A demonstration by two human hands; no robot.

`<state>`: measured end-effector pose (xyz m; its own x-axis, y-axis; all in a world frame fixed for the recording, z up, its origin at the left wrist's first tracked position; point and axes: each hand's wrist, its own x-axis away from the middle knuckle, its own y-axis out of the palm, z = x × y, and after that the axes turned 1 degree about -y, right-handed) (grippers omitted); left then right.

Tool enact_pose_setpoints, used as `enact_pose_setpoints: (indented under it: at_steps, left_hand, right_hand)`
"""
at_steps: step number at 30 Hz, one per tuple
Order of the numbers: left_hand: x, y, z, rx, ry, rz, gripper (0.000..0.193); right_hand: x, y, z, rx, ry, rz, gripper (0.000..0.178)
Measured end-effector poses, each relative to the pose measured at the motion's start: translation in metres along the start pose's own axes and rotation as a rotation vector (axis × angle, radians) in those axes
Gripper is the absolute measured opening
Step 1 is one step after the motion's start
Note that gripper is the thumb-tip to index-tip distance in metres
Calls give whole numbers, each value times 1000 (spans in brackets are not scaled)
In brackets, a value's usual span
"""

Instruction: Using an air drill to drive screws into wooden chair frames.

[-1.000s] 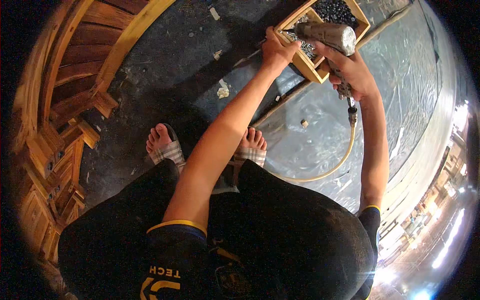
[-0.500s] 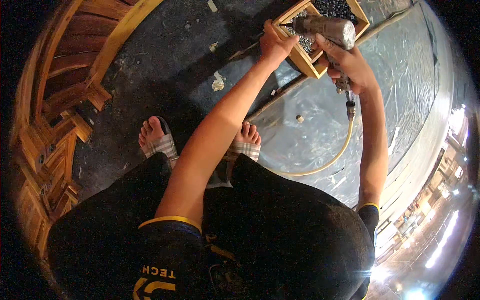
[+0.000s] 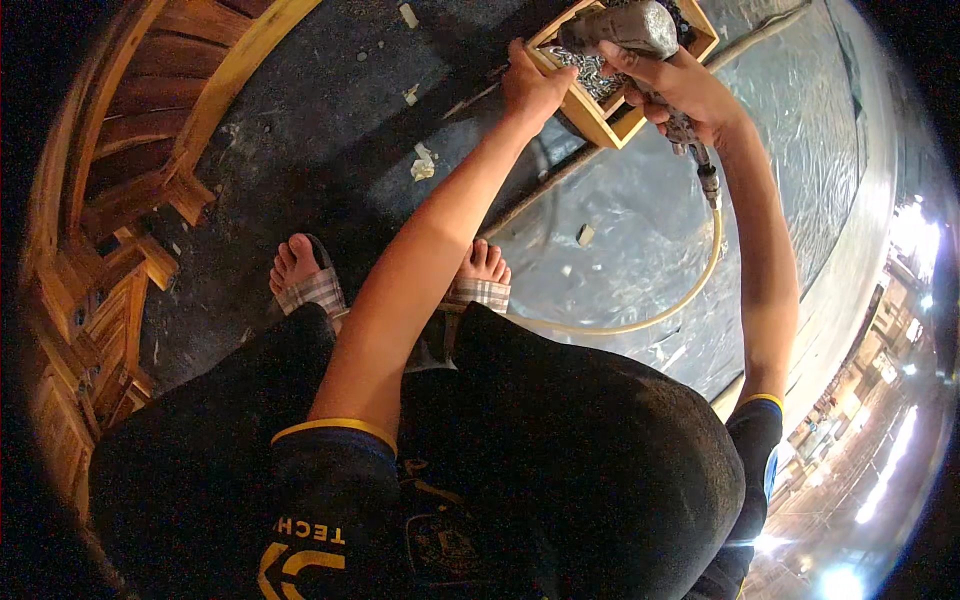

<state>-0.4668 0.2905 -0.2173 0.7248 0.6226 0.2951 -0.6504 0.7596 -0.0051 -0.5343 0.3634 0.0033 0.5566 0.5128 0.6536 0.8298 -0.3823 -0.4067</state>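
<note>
My right hand is wrapped round the grip of a worn metal air-powered driver, its pale hose fitting at the bottom of the handle. The driver's body lies over an open wooden box at the top of the view, hiding part of it. Small silvery screws fill the near compartment, and darker pieces show in the far one. At the box's left side my left hand is closed on the wooden wall, thumb over the rim. The driver's tip is hard to make out.
A yellowish hose curves from the driver toward my feet. Shiny grey sheeting covers the ground at right, with a long stick along its edge. Slatted wooden furniture stands at left. Scraps litter the dark floor.
The driver and my right hand have shifted slightly farther away and left over the box. My left hand keeps its hold on the box wall. The whole view has moved a little.
</note>
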Motion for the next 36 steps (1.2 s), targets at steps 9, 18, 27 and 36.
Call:
enact_pose_setpoints:
  at_steps: [9,18,27,36]
  left_hand:
    - [-6,0,-11,105,-51,-92,92]
    - [-3,-14,3,44,28,-25,89]
    - [-3,-49,6,-281,460,46,43]
    - [-25,-68,27,-435,778,-134,17]
  right_hand:
    - [-4,7,0,20,-146,75,52]
    - [6,8,-11,-25,28,34,53]
    - [5,3,5,34,-52,41,51]
    - [33,-1,24,-150,-92,167,45]
